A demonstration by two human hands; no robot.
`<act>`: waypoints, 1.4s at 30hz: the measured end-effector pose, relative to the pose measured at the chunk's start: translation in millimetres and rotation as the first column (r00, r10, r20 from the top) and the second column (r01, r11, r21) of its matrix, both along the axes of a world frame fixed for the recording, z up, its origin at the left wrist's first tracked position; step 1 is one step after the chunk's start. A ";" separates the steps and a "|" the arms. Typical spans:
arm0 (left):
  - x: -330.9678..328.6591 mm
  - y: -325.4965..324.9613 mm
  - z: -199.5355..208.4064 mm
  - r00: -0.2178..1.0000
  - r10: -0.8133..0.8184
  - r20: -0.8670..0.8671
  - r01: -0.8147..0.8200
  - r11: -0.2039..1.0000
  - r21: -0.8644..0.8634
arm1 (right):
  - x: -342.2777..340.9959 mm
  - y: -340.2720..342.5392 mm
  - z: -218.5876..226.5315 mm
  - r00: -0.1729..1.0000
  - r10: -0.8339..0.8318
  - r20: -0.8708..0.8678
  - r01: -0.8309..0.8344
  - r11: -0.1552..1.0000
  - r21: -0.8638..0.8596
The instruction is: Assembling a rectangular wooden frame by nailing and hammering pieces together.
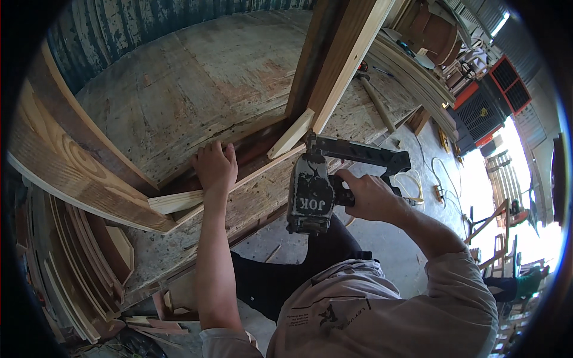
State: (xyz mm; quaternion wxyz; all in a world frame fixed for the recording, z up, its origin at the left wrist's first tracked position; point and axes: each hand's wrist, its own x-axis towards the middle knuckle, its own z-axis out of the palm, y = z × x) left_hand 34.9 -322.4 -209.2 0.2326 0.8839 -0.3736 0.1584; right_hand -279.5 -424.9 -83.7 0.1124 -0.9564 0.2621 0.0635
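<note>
A wooden frame (253, 179) stands on the workbench, with upright posts rising at left and right from a low rail. My left hand (216, 169) lies over that rail, fingers bent across it toward the far side. In my right hand (373, 197) is a scuffed black pneumatic nail gun (311, 194), gripped by the handle. Its nose is beside a short diagonal wooden brace (291, 134) at the right corner; whether they touch I cannot tell. A second short brace (176, 202) spans the left corner, near my left wrist.
The worn plywood workbench (197, 77) extends behind the frame to a corrugated wall (119, 30). A hammer (377, 101) and stacked boards (412, 68) are at right. Curved wooden pieces (77, 256) are stacked at lower left. A yellowish hose (412, 185) trails on the floor. Someone's green shoe (528, 283) shows far right.
</note>
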 end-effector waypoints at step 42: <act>-16.0 13.4 3.9 0.990 -0.138 -0.035 0.140 0.989 0.056 | -52.8 8.8 -73.7 0.854 -0.459 0.244 0.017 0.494 0.869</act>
